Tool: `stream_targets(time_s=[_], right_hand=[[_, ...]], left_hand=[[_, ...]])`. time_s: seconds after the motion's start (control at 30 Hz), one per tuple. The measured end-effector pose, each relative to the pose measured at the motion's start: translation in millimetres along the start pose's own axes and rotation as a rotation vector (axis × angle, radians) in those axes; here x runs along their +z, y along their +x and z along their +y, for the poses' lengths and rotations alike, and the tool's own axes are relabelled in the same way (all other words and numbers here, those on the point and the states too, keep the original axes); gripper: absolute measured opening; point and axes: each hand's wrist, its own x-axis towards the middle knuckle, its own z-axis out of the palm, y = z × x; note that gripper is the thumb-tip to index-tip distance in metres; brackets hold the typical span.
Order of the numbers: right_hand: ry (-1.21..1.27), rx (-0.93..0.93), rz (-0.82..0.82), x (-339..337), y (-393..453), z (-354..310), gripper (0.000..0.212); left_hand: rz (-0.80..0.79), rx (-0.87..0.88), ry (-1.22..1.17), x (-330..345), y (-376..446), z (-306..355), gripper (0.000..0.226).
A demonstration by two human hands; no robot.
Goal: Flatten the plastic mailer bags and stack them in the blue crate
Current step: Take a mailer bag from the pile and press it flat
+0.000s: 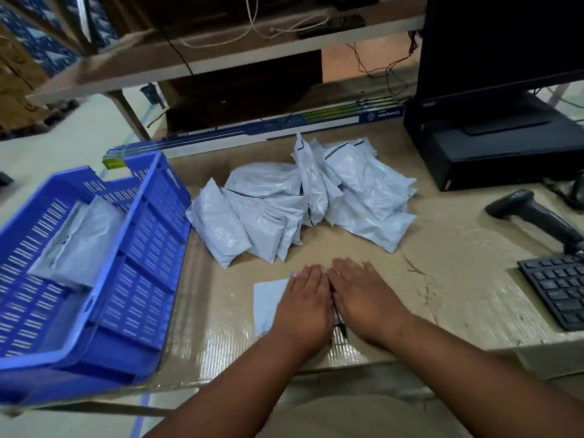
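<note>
I have one grey mailer bag [268, 303] lying flat on the cardboard-covered table [458, 298] right in front of me, and both palms are down on it. My left hand [305, 303] and right hand [366, 295] sit side by side, touching at the index fingers, fingers straight and spread slightly, gripping nothing; they press so the air squeezes out and the plastic lies thin. Only the bag's left part shows past my left hand; the rest is hidden under my palms.

The pile of unflattened mailer bags [303, 200] waits just beyond my fingertips, puffy and leaning on one another, near enough to reach without moving. The blue crate [142, 245] stands at my left, tipped toward me, with at least one flattened mailer [79, 241] already lying on its floor; I can't tell whether more lie beneath it. I judge most of the job remains. The barcode scanner [534, 213] and keyboard [559, 289] lie off to my right, apart from the work.
</note>
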Motion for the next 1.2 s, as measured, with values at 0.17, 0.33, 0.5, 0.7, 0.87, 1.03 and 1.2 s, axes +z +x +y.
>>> stream_targets(time_s=[0.17, 0.33, 0.5, 0.7, 0.87, 1.03, 1.2], right_hand=[[0.001, 0.033, 0.006, 21.2, -2.0, 4.5, 0.067], [-0.006, 0.028, 0.007, 21.8, -1.4, 4.4, 0.067], [-0.02, 0.023, -0.017, 21.7, 0.2, 5.4, 0.068], [0.0, 0.039, -0.03, 1.9, 2.0, 0.9, 0.072], [0.038, -0.045, 0.038, -14.9, 14.4, -23.3, 0.074], [0.081, -0.044, -0.019, 14.7, 26.1, -38.1, 0.075], [0.007, -0.032, 0.024, 24.0, 23.7, -32.2, 0.066]], left_hand=[[0.059, -0.063, 0.005, 20.3, -2.4, 4.0, 0.061], [0.085, -0.058, -0.008, 20.9, -1.2, 3.3, 0.063], [0.081, -0.061, -0.002, 23.1, 0.4, 1.7, 0.063], [0.044, -0.058, -0.022, 10.1, -3.4, -2.1, 0.065], [0.084, -0.089, -0.011, -9.3, -5.1, -17.0, 0.068], [0.031, -0.088, -0.022, 2.3, -9.5, -28.8, 0.07], [0.083, -0.095, -0.017, 16.3, -15.2, -30.6, 0.059]])
